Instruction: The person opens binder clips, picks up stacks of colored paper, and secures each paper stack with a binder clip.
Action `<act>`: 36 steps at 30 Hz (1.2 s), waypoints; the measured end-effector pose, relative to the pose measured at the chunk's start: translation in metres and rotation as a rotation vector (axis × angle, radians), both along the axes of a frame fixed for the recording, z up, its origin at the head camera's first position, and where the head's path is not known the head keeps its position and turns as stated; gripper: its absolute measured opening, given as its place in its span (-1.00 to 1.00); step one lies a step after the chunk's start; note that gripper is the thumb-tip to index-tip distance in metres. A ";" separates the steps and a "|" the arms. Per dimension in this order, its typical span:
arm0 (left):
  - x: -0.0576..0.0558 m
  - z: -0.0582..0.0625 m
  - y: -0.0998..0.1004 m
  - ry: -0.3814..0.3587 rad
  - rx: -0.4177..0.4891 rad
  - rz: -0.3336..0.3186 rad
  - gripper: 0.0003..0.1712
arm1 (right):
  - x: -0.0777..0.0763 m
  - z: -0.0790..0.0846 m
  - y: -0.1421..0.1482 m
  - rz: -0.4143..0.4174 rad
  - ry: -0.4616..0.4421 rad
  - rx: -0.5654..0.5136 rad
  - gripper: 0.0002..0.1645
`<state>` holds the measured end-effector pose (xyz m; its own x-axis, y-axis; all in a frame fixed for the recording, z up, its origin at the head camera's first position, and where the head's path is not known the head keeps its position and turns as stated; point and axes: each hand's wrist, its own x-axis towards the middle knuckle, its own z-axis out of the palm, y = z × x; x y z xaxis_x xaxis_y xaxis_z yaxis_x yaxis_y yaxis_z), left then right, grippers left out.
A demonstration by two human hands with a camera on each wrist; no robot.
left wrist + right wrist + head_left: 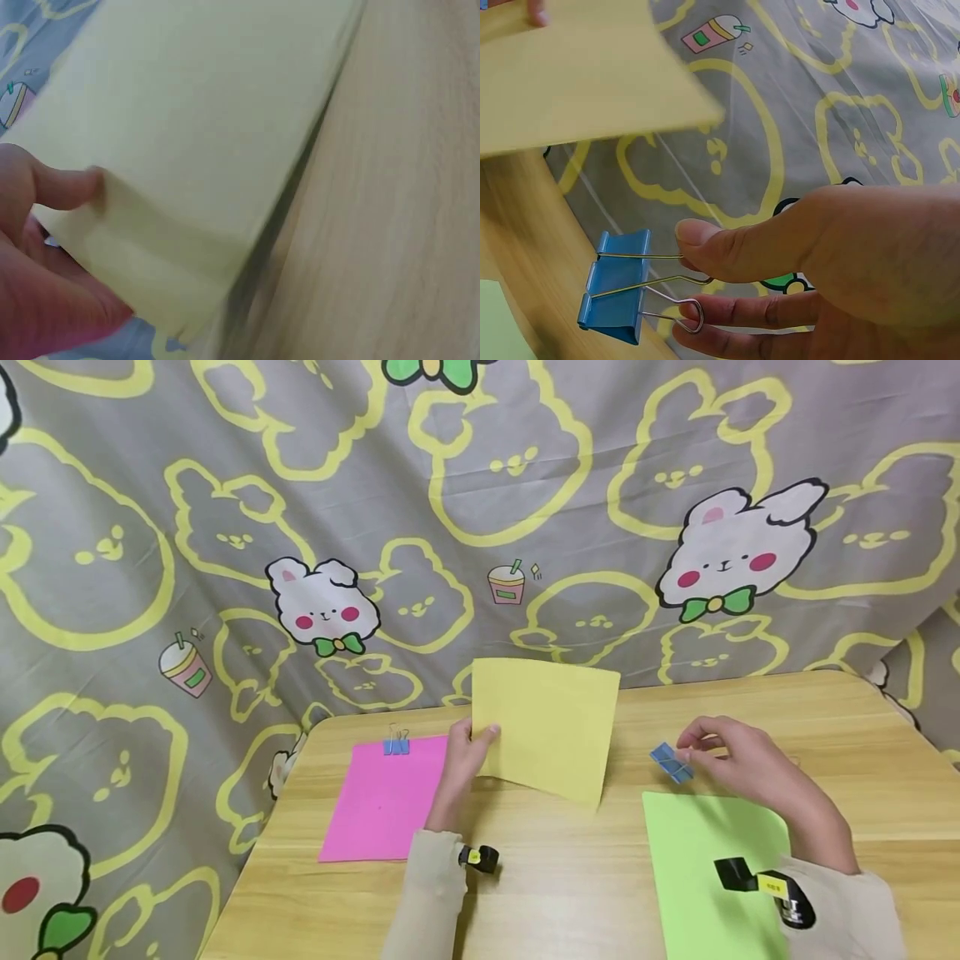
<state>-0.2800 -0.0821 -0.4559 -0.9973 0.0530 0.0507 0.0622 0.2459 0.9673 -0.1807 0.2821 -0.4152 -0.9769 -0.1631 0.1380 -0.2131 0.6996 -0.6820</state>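
Note:
My left hand (467,752) pinches the left edge of a yellow paper sheet or thin stack (547,727), thumb on the front face, holding it raised above the table. In the left wrist view the thumb (67,187) presses on the paper near one corner. To the right, my right hand (742,756) holds a blue binder clip (671,763) by its wire handles, in the air apart from the yellow paper. The right wrist view shows the clip (616,285) with the thumb on one handle and fingers at the other.
Pink paper (382,806) lies on the wooden table (555,877) at the left, with another blue binder clip (397,747) on its top edge. Green paper (716,868) lies beneath my right forearm. A patterned curtain (480,510) hangs behind the table.

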 end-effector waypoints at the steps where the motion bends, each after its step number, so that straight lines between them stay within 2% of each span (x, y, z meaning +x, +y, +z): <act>1: 0.000 0.001 0.000 0.013 0.024 0.000 -0.72 | 0.000 0.000 0.000 0.003 -0.003 -0.003 -0.96; 11: 0.001 0.006 -0.004 0.147 0.132 -0.003 -0.79 | -0.001 0.000 -0.004 0.005 -0.030 0.000 -0.95; 17: -0.004 0.002 -0.008 0.153 0.132 -0.003 -0.80 | -0.001 -0.001 -0.005 0.005 -0.036 0.000 -0.95; 26: -0.007 -0.009 -0.014 0.102 0.094 -0.126 -0.68 | -0.002 -0.003 -0.003 0.011 -0.039 0.005 -0.93; 33: 0.000 -0.006 -0.014 0.038 -0.036 -0.249 -0.80 | -0.001 -0.003 -0.003 0.009 -0.061 -0.020 -0.92; 36: 0.000 -0.007 -0.012 0.054 -0.036 -0.276 -0.73 | -0.001 -0.003 -0.003 0.008 -0.061 -0.025 -0.92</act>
<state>-0.2803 -0.0945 -0.4629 -0.9407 0.3253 0.0965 0.1828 0.2462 0.9518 -0.1820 0.2792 -0.4185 -0.9824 -0.1679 0.0820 -0.1757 0.6805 -0.7114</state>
